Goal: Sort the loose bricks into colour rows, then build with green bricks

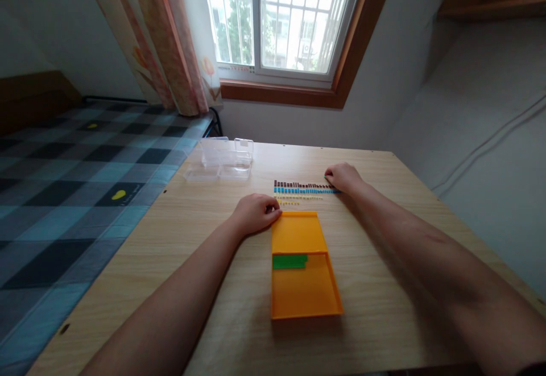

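Note:
An orange hinged box (298, 231) lies opened flat on the table. Inside its nearer half, along the hinge, sits a block of green pieces (289, 261). The curled fingers of my left hand (255, 213) close at the box's far left corner. Beyond the box, small pieces stand in rows: brown pieces (294, 185), blue pieces (298, 190) and pale yellow pieces (294, 197). At the right end of these rows, my right hand (344, 177) pinches a tiny green piece (326, 177), mostly hidden by the fingertips.
Clear plastic containers (226, 160) stand at the table's far left. The wooden table (205, 262) borders a bed with a checked cover (106, 194) on the left. A wall and a window (294, 23) lie behind; a cable (490, 137) runs along the right wall.

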`<state>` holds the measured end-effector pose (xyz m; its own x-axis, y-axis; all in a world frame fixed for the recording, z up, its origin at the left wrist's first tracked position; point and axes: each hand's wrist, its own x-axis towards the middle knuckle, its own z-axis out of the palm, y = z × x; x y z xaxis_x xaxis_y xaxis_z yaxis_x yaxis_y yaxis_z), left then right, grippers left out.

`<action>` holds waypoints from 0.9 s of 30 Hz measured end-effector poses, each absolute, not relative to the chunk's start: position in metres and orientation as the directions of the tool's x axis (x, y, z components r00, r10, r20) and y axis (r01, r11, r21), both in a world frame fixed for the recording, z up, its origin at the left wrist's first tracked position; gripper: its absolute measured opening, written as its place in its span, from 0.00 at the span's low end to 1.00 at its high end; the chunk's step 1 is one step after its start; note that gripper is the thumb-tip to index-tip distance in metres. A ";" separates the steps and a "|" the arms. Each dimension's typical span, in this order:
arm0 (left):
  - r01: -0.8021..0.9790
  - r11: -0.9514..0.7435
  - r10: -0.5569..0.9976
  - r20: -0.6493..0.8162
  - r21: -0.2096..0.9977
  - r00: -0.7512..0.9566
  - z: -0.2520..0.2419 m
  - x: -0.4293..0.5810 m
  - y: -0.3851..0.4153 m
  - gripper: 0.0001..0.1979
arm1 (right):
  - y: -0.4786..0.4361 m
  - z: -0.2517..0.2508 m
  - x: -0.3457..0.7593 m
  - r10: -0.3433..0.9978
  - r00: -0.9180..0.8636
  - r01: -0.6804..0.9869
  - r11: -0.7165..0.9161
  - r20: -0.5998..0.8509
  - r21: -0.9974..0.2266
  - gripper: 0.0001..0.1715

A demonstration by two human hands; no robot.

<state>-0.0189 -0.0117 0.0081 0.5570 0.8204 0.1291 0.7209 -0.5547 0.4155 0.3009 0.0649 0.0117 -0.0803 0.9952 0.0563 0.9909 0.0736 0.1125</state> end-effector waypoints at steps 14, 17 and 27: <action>0.723 -0.551 0.824 0.133 0.418 0.551 0.008 -0.019 -0.012 0.10 | 0.062 0.017 0.292 0.996 -0.084 0.985 0.077 0.036 0.157 0.19; 0.720 -0.561 0.818 0.141 0.409 0.557 0.006 -0.019 -0.011 0.10 | 0.064 0.018 0.293 0.996 -0.084 0.985 0.079 0.024 0.151 0.18; 0.722 -0.557 0.821 0.140 0.410 0.554 0.007 -0.018 -0.012 0.10 | 0.066 0.015 0.294 0.998 -0.041 0.996 0.038 0.037 0.075 0.17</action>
<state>-0.0185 -0.0122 0.0071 0.5536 0.8209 0.1401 0.7225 -0.5571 0.4095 0.2942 0.0655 0.0150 -0.0409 0.9985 0.0368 0.9965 0.0381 0.0749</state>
